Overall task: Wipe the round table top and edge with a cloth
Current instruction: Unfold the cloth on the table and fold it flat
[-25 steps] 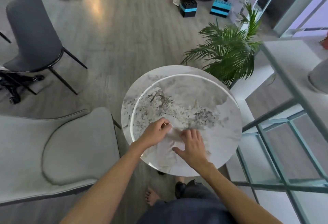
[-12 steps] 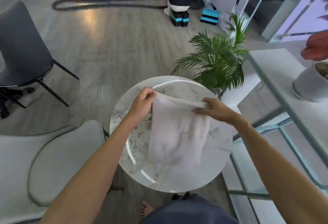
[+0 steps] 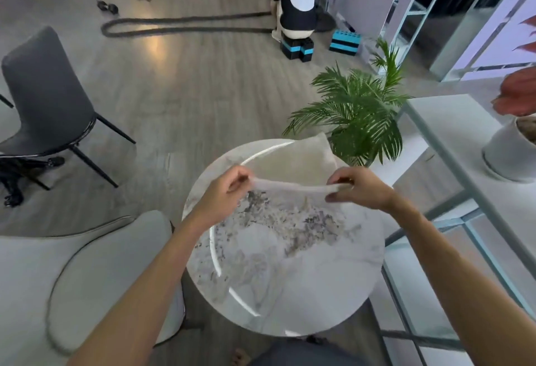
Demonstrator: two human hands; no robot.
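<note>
The round marble table with grey veining fills the middle of the head view. A pale cloth is stretched above its far half, flung forward so its body lies away from me over the far rim. My left hand pinches the cloth's near left corner. My right hand pinches the near right corner. Both hands hover above the table top, about a forearm's length apart, with the cloth's near edge taut between them.
A green palm plant stands just beyond the table on the right. A light grey armchair touches the table's left side, a dark chair is farther left. A glass-framed white table with a pot is at right. A person crouches far back.
Both hands lifted the cloth off the table, spread it apart by its corners, and flipped it from hanging toward me to swinging out over the far side.
</note>
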